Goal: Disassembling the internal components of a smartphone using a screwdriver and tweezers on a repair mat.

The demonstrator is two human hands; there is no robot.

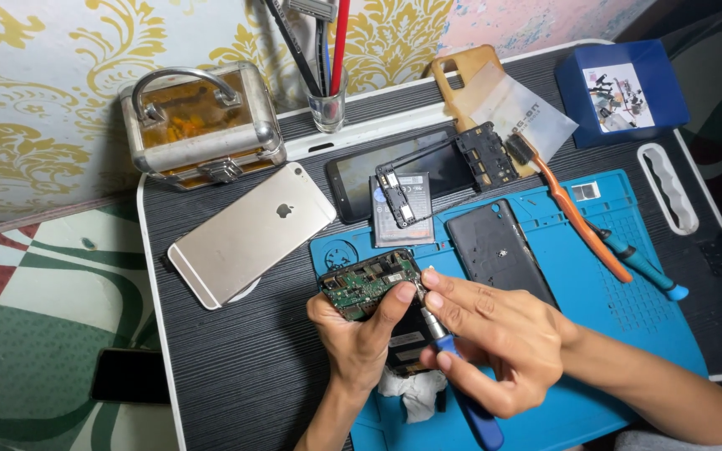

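A: What sits nearest the near edge of the tabletop?

B: Both hands, over the blue rubbery work mat (595,392). The left hand (359,338) is clenched around an opened dark phone body (407,334), thumb pressed on its bare green circuit board (367,284), studded with small metal parts. The right hand (495,334) grasps a blue-handled screwdriver (465,392) in a pinch, its metal tip touching the board's right corner. A crumpled white cloth (415,392) lies under the phone.

A: And just beyond?

B: A flat dark back cover (495,250) lies on the mat beside the right hand. Left of the mat, a smooth gold phone (248,234) lies face down on the ribbed black tabletop (227,367), with bare room in front of it towards the left edge.

A: The right side?

B: An orange-handled brush (574,213) and a teal-handled tool (641,266) lie slanted across the mat; a white oval holder (668,188) sits near the right edge.

A: Farthest back?

B: A grey battery (399,225), a black inner frame (461,167) on a glossy dark phone (353,179), a tan case (461,71), a blue box (624,88), a glass with pens (327,104), and a rounded metal case (202,125) at the far left corner
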